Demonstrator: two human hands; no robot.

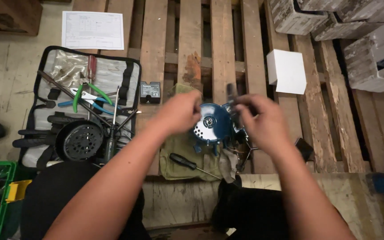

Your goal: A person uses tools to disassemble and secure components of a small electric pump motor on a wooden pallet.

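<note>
A person is sitting over a weathered wooden pallet (192,40), its slats lying across a dusty concrete floor (5,75). Both hands are meeting over a blue round motor housing (212,126), which is resting on an olive cloth (178,153) spread over the slats. The left hand (179,112) is gripping the housing's rim with its fingers curled around the left edge. The right hand (263,122) is closing its grip on a dark tool (232,94) above the housing's right side; the blur is hiding just how tightly. A black-handled screwdriver (187,163) is lying on the cloth just below the housing. To the left an open tool roll (63,66) is holding green-handled pliers (90,94) and a black round grille (80,141). A small white box (287,71) is sitting on the pallet, grey moulded blocks (370,53) are stacking up at the upper right, and a printed sheet (93,30) is lying at the top left.
</note>
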